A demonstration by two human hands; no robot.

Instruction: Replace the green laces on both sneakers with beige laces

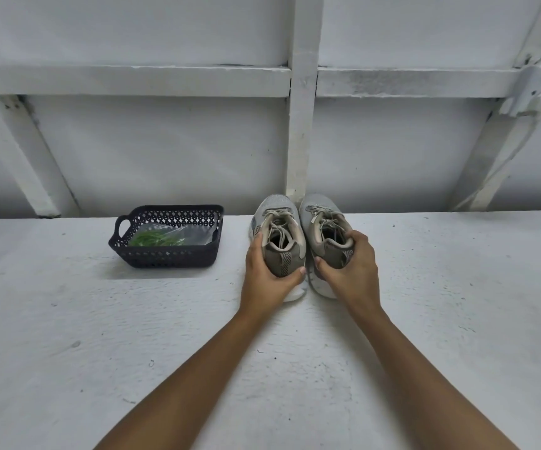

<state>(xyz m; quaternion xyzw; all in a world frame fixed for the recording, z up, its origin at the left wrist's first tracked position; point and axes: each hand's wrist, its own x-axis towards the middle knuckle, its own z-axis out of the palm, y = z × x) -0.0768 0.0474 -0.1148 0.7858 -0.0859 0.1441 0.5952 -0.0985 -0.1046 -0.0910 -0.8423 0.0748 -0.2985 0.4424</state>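
Now the left hand (267,274) curls its fingers and thumb round the heel of the left sneaker (277,209), and the right hand (353,267) grips the heel of the right sneaker (319,209) the same way, with both arms reaching straight out over the white table (425,303). Both shoes sit close side by side near the back of the table, toes by the wall, with beige laces (280,222) in them. Near them on the left, a dark basket (165,256) holds a clear bag (199,233) with the green laces (155,239) inside.
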